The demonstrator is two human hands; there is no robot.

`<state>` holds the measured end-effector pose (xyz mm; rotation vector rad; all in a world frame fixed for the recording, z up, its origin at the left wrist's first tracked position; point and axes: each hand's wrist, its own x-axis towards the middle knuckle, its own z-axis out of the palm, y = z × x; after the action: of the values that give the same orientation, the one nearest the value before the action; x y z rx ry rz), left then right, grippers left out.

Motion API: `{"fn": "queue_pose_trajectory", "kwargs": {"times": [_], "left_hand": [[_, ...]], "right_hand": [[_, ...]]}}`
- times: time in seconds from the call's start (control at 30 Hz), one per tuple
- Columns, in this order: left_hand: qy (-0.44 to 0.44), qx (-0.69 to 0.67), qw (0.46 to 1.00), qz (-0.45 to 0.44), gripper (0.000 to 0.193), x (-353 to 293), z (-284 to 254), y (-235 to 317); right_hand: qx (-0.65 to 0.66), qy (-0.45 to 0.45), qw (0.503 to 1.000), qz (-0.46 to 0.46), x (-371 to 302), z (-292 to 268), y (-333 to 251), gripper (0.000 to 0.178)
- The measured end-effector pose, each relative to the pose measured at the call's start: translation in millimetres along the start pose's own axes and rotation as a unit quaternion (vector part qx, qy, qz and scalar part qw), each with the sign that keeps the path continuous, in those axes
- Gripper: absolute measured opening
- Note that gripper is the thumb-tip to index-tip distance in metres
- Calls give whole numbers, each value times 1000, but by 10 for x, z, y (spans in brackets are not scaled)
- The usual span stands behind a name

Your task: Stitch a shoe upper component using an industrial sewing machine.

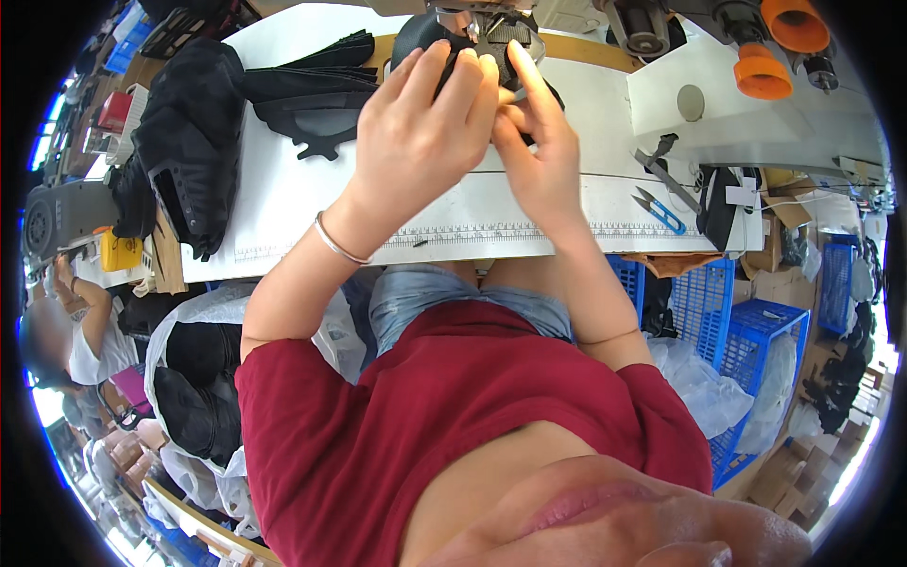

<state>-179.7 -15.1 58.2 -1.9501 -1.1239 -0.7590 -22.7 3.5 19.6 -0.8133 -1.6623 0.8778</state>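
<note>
Both my hands are at the far edge of the white table, right below the needle area of a sewing machine [463,21]. A black fabric piece [412,40] lies under them, its edges showing left of my left hand and right of my right hand. My left hand [425,118] has its fingers bent and pressed onto this piece. With the index finger stretched toward the needle and the thumb tucked in, my right hand [540,142] grips the same piece. The fingers cover most of it. Flat black cut pieces [316,87] lie stacked left of my left hand.
Black pieces with eyelets [194,123] are heaped at the table's left. Blue thread snips [661,212] lie at right, beyond a printed ruler strip [453,232]. Orange cones [761,72] hang at upper right. Blue crates [756,345] and a white bag [189,312] flank me.
</note>
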Motion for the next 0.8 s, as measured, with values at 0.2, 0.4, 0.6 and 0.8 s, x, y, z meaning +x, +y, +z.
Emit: {"fn": "queue_pose_trajectory", "kwargs": {"times": [0.2,0.4,0.6,0.8], "left_hand": [[-5,4,998,-67,34,-13,49,180],[43,30,996,-69,21,-2,135,198],[42,17,997,-63,22,14,122,187],[42,-4,997,-61,20,14,136,117]], "right_hand": [[-159,45,971,-170,165,-395,-1,44],[-259,-49,930,-255,488,-496,52,36],[-347,-28,882,-317,546,-543,60,28],[-394,-47,863,-313,553,-581,-47,32]]}}
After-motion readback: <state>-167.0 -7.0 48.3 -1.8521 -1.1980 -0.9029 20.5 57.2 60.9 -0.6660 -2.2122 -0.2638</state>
